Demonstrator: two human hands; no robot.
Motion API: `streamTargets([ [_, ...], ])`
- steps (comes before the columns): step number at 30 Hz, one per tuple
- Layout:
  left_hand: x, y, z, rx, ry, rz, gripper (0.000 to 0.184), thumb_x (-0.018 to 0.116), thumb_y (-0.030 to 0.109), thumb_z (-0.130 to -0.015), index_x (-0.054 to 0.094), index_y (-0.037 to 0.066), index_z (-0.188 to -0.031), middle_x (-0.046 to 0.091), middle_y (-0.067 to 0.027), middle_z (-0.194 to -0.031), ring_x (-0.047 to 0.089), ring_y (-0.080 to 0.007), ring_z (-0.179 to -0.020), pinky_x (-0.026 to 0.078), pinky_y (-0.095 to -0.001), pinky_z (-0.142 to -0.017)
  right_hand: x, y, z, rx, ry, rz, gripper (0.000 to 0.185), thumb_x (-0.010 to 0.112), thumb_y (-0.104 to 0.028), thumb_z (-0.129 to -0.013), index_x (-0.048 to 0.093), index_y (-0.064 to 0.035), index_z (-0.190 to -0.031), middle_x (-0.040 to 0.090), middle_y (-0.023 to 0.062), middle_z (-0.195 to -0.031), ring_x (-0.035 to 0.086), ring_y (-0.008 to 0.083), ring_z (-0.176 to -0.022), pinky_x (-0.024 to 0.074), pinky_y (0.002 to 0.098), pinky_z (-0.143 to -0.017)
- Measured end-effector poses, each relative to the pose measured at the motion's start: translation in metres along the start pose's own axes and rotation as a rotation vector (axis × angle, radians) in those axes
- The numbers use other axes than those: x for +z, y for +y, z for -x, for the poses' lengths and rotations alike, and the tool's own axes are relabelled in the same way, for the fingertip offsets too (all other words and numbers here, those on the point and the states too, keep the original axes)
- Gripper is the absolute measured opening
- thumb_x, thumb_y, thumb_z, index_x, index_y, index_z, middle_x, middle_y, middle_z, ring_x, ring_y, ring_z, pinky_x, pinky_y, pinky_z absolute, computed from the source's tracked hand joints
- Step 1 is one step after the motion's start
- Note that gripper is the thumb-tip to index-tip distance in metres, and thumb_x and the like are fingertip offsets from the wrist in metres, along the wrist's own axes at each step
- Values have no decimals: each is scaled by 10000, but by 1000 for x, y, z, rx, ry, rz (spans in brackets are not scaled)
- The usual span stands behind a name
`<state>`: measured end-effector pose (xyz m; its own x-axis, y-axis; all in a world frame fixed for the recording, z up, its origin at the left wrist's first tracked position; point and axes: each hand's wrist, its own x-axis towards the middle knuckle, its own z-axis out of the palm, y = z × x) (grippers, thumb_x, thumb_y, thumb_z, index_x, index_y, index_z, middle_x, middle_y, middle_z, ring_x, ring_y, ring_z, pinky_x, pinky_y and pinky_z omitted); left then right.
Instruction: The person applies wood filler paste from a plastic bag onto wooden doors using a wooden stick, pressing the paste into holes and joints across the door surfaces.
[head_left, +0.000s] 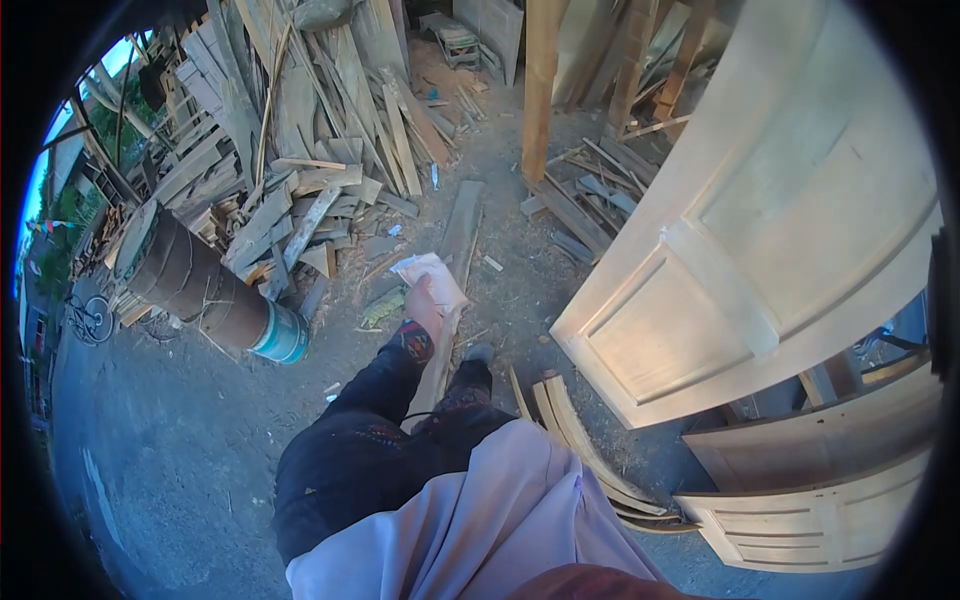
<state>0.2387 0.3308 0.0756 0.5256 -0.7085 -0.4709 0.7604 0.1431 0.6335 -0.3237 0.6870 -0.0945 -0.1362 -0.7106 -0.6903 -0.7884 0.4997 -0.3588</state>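
Neither my left hand nor my right hand shows. A reddish-brown shape (600, 584) at the bottom edge may be a sleeve, but I cannot tell. Below me are a pale lilac garment (470, 510) and dark trousers (350, 440) with patterned cuffs. One foot (424, 305) is forward, at a pinkish-white flat piece (440, 278) on the ground; the other foot (480, 353) is further back, partly hidden. A long plank (463, 225) runs along the ground ahead and between my legs.
Scrap wood (300, 200) is heaped at the upper left, behind a rusty drum (200, 275) with a teal end. A wooden post (540, 90) stands ahead. To the right are a large panelled door (670, 320), more panels (820, 515) and curved strips (580, 440).
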Motion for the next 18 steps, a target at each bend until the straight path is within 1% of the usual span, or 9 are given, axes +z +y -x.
streamTargets([
  [3, 14, 41, -79, 56, 61, -14, 290, 511, 221, -891, 535, 27, -1106, 617, -93, -1020, 625, -240, -896, 504, -385, -777, -42, -132, -91, -297, 30, 154, 207, 525, -255, -817, 673, -127, -884, 632, 129, -687, 632, 265, -682, 489, 411, -615],
  [6, 31, 89, -135, 126, 163, -15, 318, 512, 217, -889, 524, -5, -1117, 602, -97, -1040, 607, -237, -927, 486, -379, -819, -110, -235, -159, -633, 131, 371, 206, 531, -259, -810, 675, -121, -864, 627, 139, -691, 633, 277, -704, 490, 418, -639],
  [9, 44, 130, -190, 226, 178, 59, 338, 513, 217, -887, 516, -25, -1124, 593, -98, -1055, 596, -237, -946, 478, -375, -841, -190, -345, -217, -627, 54, 279, 238, 544, -276, -814, 668, -73, -828, 637, 144, -724, 631, 262, -696, 487, 384, -640],
  [10, 42, 135, -204, 252, 180, 94, 342, 515, 217, -887, 514, -27, -1126, 591, -97, -1059, 596, -237, -948, 479, -375, -843, -211, -386, -229, -280, 28, 78, 248, 564, -253, -826, 662, -25, -835, 650, 143, -768, 628, 230, -683, 485, 337, -647],
  [12, 47, 144, -232, 249, 186, 135, 343, 500, 220, -896, 509, -23, -1138, 593, -105, -1067, 598, -237, -953, 483, -374, -836, -256, -462, -236, -293, -35, -139, 267, 593, -246, -829, 658, 12, -854, 658, 129, -798, 620, 195, -685, 483, 315, -656],
  [14, 49, 149, -250, 234, 185, 173, 343, 494, 224, -900, 508, -19, -1142, 593, -108, -1074, 598, -240, -957, 484, -378, -835, -291, -539, -242, -305, -142, -96, 285, 593, -256, -837, 645, 4, -941, 658, 112, -854, 638, 210, -734, 494, 317, -637],
  [15, 50, 149, -254, 239, 219, 176, 340, 490, 224, -902, 508, -16, -1143, 594, -108, -1076, 598, -241, -958, 485, -379, -834, -296, -555, -266, -364, -200, -175, 299, 612, -277, -822, 655, 12, -885, 657, 110, -806, 619, 189, -716, 481, 318, -666],
  [16, 54, 150, -260, 245, 249, 176, 337, 486, 224, -905, 508, -13, -1144, 594, -109, -1078, 598, -243, -959, 485, -380, -834, -300, -576, -288, -413, -196, -70, 286, 590, -259, -834, 647, 8, -917, 656, 97, -841, 629, 187, -760, 489, 307, -659],
  [18, 58, 156, -270, 279, 289, 176, 333, 483, 224, -908, 508, -7, -1146, 597, -109, -1076, 599, -244, -958, 487, -382, -830, -305, -624, -330, -563, -151, 209, 300, 572, -300, -826, 666, -20, -878, 648, 127, -833, 617, 228, -763, 466, 344, -696],
])
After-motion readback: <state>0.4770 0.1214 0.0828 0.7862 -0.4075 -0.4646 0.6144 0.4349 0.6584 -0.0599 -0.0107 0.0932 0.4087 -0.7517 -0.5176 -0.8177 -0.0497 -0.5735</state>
